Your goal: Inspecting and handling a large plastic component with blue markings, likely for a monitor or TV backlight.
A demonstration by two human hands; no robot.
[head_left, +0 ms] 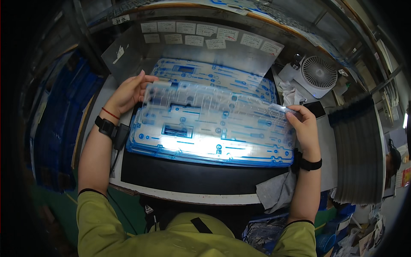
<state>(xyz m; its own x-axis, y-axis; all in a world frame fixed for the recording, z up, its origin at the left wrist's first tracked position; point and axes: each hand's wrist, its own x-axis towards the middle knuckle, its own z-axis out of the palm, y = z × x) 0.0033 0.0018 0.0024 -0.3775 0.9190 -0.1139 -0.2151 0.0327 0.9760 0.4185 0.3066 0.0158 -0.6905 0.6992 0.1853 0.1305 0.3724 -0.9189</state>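
From where I stand, the person has both hands up over the worktop (231, 198), with a clear, moulded plastic sheet (214, 99) stretched between them. The left hand (129, 93) has its thumb and index finger close together at the sheet's far left corner, the other fingers curled loosely below. The right hand (305, 126) pinches the right corner, thumb on the near side and index finger arched over the edge, with hardly any gap between them.

The sheet is tilted above a stack of blue-marked panels (239, 147), its far edge raised; I can't tell whether its near edge touches the top panel, since the two blend together and a bright glare lies across them. The stack sits on a black mat (188, 176). Just behind it lies another set of blue-marked panels (239, 76), in front of an upright metal sheet (237, 55) with paper labels (186, 28) on it. A grey cloth (276, 192) hangs over the near edge by the right forearm, and a white fan (319, 73) stands at the far right.
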